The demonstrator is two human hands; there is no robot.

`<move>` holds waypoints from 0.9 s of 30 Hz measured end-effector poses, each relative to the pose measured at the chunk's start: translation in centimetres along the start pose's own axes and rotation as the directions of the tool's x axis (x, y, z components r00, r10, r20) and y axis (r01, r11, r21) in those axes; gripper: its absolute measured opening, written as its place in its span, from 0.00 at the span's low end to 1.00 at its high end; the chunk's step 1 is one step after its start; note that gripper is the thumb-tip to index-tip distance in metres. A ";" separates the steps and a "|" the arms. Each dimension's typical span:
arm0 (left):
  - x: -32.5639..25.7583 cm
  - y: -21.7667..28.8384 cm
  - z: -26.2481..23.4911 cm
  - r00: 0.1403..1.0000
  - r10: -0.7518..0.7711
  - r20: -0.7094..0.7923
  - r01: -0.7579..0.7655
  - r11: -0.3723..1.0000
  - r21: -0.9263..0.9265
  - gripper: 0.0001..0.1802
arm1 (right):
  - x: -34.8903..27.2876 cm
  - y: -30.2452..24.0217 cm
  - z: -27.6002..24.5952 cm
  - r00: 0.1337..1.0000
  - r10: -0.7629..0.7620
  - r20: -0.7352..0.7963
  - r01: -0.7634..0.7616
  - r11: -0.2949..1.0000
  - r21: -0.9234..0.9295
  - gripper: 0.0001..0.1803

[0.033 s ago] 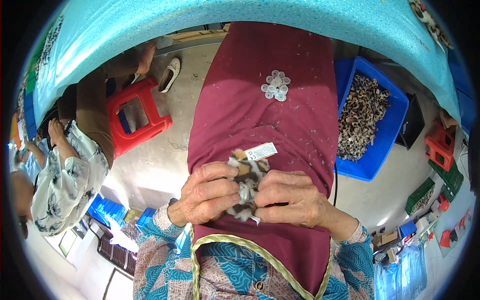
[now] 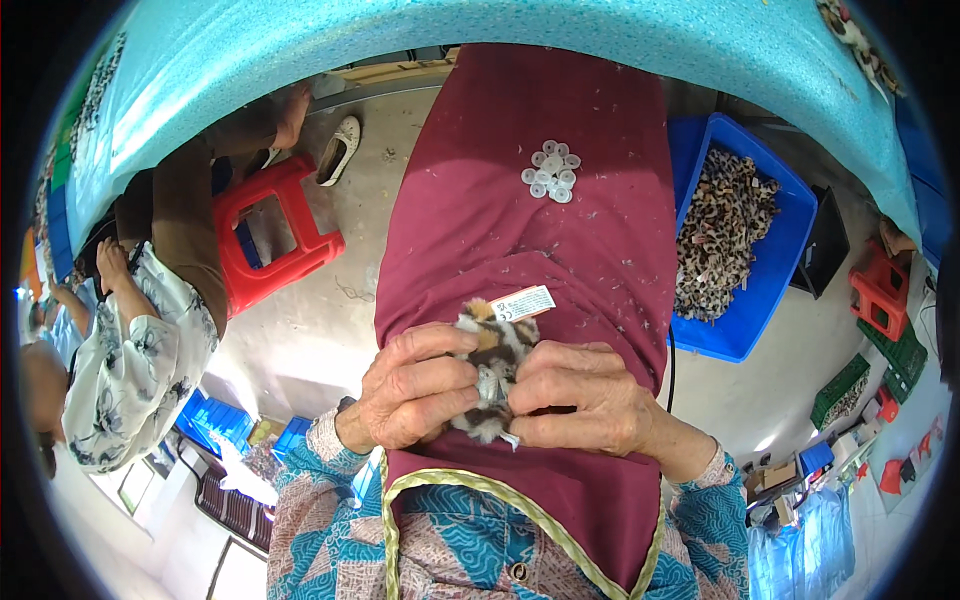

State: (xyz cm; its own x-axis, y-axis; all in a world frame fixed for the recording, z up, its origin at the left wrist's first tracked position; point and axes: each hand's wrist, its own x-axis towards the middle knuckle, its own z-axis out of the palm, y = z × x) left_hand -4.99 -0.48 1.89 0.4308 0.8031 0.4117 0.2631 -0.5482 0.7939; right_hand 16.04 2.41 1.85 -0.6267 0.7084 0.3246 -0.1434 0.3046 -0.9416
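A small furry plush piece (image 2: 492, 350), patched brown, white and tan, lies on the maroon apron over my lap. My left hand (image 2: 418, 385) grips its left side with bent fingers, while my right hand (image 2: 578, 395) pinches the right side. Between my fingertips a pale greyish patch (image 2: 490, 384) shows in the fur; what it is I cannot make out. A white paper label (image 2: 527, 302) with an orange edge sticks out from the top of the plush. Further up the apron (image 2: 450, 240) sits a cluster of round translucent plastic discs (image 2: 552, 170).
A blue bin (image 2: 745, 345) holding many furry pieces stands right of my lap. Across the top runs a table under a light blue cover (image 2: 400, 35). Leftward are a red stool (image 2: 285, 235) and a seated person (image 2: 150, 350). Another red stool (image 2: 880, 295) stands far right.
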 end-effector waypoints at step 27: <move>-1.2 -0.9 3.1 0.886 -0.451 -0.106 0.368 0.824 -0.431 0.09 | -1.4 2.3 -0.9 0.914 0.305 0.267 -0.401 0.776 0.487 0.10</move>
State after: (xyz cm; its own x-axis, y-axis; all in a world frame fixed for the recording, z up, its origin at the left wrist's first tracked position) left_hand -3.08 -1.66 -0.71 0.1719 0.9836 0.0540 0.0032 -0.0554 0.9985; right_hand 17.31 2.66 -0.67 -0.8212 0.5705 -0.0142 -0.2331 -0.3581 -0.9041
